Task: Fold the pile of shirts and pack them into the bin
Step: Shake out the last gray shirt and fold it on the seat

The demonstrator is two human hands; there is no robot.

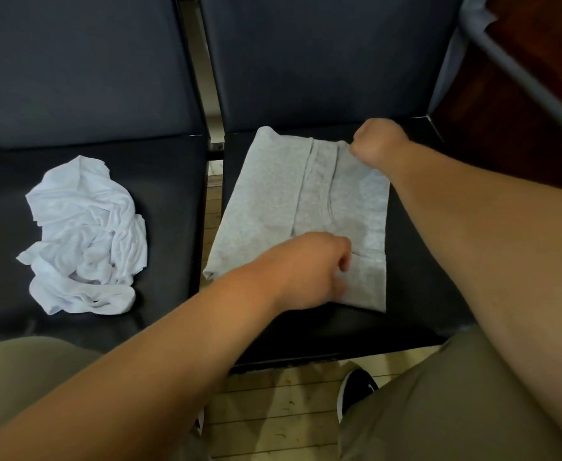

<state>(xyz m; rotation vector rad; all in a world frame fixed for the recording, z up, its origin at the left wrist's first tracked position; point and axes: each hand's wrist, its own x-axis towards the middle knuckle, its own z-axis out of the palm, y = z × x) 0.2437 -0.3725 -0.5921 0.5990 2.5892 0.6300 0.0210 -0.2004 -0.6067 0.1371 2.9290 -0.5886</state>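
Grey shirt half folded, white one waiting

Grey shirt [273, 201] lies flat on the right seat [416, 261], its sides already turned in so that it forms a long, narrow panel running from the near edge of the seat toward the backrest. The right hand [378, 141] is curled at the far end of that panel and pinches the cloth at its top edge. The left hand [309, 271] sits on the near part of the panel with its fingers curled down into the fabric, apparently gripping it there, though the fingertips are partly hidden.

By my reading the lengthwise folds on this shirt are done and the crosswise fold, bringing one end over the other, is not yet made. The white shirt [83, 234] is a crumpled heap on the left seat [159, 181], well apart from the grey one and untouched, so it has its whole fold ahead of it.

Nothing has been packed as far as can be seen. A grey metal frame [519, 71] with pale cloth hanging from it crosses the upper right corner; whether it belongs to the bin cannot be told. Overall the task looks under halfway: one shirt mid-fold, one unfolded, both yet to be packed
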